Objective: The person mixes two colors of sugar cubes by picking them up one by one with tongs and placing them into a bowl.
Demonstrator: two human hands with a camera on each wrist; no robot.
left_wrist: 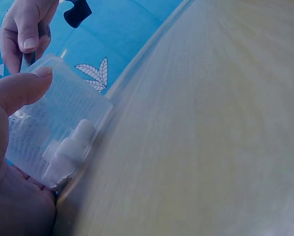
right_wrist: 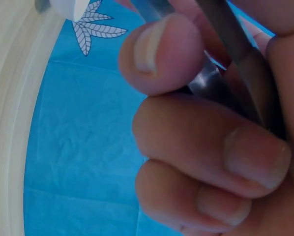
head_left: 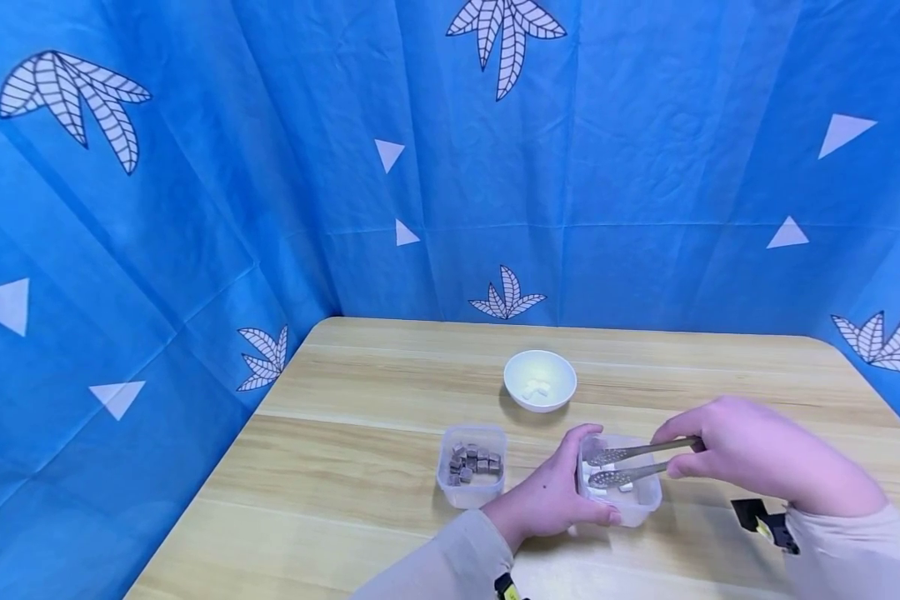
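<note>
My left hand (head_left: 543,498) grips a clear plastic container (head_left: 647,502) from its left side, thumb along the near wall and fingers at the far one. Several small white blocks (left_wrist: 71,150) lie inside, heaped toward the bottom in the left wrist view. Metal tongs (head_left: 639,451) are held in my right hand (head_left: 768,458), at the container's right side. Their two perforated tips are spread apart over the container's opening, close above the white blocks. In the right wrist view the thumb and curled fingers wrap the tongs' handle, and the tips are out of sight.
Left of my left hand stands a second clear container (head_left: 471,497) with several brown cubes (head_left: 474,460). Behind both containers is a white bowl (head_left: 540,363) with a few white pieces at its bottom. A blue patterned curtain (head_left: 630,167) hangs behind the wooden table (head_left: 330,467).
</note>
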